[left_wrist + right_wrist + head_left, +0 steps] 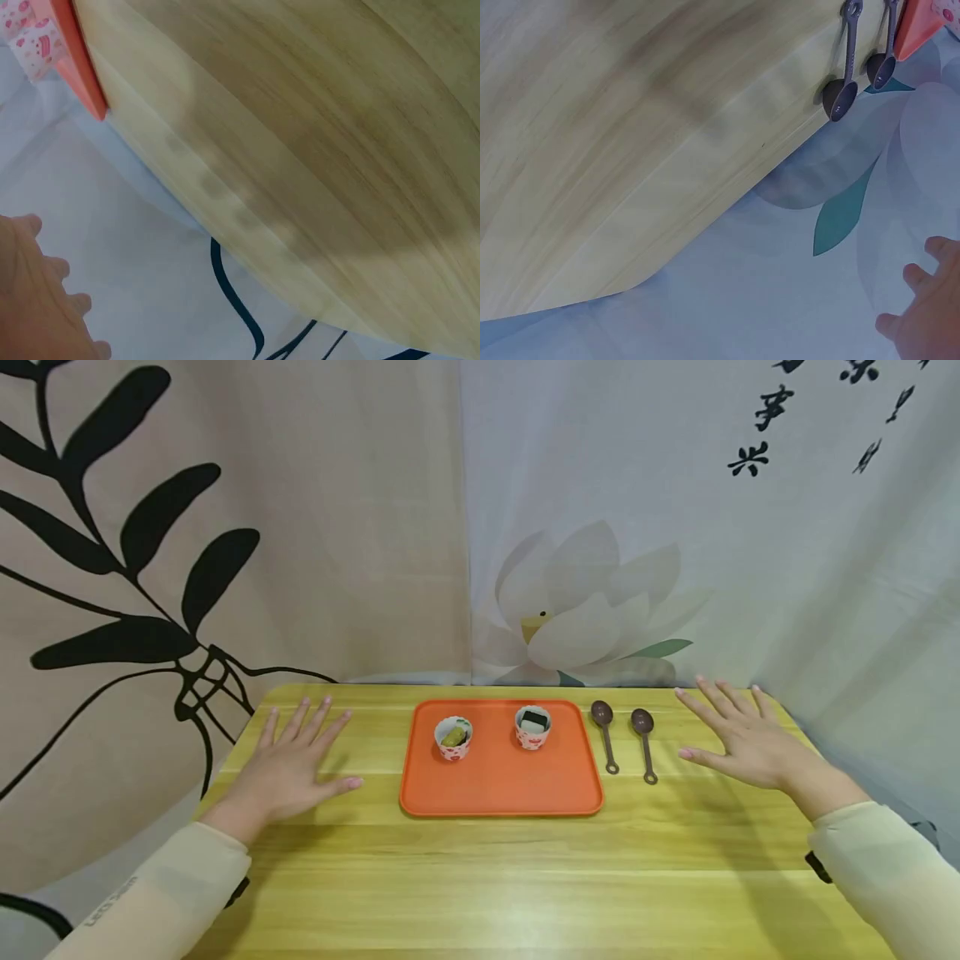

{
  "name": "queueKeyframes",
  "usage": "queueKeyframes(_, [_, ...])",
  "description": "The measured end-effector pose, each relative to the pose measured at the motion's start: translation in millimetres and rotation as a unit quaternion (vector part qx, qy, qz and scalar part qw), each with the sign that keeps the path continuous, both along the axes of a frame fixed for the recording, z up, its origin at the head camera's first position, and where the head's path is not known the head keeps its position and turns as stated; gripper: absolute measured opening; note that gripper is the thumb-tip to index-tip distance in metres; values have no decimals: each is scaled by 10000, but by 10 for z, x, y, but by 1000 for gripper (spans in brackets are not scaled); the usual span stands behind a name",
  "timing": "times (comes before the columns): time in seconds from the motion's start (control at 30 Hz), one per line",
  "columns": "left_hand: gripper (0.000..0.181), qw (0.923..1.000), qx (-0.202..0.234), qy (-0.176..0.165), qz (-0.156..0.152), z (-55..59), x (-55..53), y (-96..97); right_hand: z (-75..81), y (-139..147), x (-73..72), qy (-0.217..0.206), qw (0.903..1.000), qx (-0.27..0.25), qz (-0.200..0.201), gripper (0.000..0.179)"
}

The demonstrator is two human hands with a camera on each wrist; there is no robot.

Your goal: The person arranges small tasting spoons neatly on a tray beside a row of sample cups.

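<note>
With fingers spread, my left hand (296,768) hovers over the left side of the table, left of an orange tray (502,789). My right hand (746,739) is spread over the right side, nearest to two dark brown measuring spoons, the closer one (642,723) and the farther one (602,715). Both hands hold nothing. On the tray stand two small paper cups with a red pattern. The left cup (453,753) contains a yellow-green piece; the right cup (532,741) contains a white piece with a black band.
A light wooden table (480,877) carries the tray and spoons. Behind it hangs a pale curtain (360,527) printed with dark leaves, a lotus and black characters. In the left wrist view the tray's corner (90,97) shows near the table edge.
</note>
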State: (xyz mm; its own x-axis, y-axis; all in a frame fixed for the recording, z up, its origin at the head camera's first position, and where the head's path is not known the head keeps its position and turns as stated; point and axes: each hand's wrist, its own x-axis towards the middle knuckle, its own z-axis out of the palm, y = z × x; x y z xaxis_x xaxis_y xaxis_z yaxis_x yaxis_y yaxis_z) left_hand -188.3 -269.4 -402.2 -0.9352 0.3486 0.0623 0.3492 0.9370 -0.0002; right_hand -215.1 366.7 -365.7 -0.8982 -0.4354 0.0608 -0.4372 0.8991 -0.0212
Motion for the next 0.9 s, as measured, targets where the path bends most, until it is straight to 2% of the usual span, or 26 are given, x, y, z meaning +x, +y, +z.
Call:
queueKeyframes(0.27, [97, 10000, -7, 73, -28, -60, -4, 22, -38, -43, 26, 53, 9999, -79, 57, 89])
queueKeyframes(0.9, [98, 9999, 117, -27, -15, -140, -43, 176, -119, -189, 70, 21, 9993, -273, 273, 86])
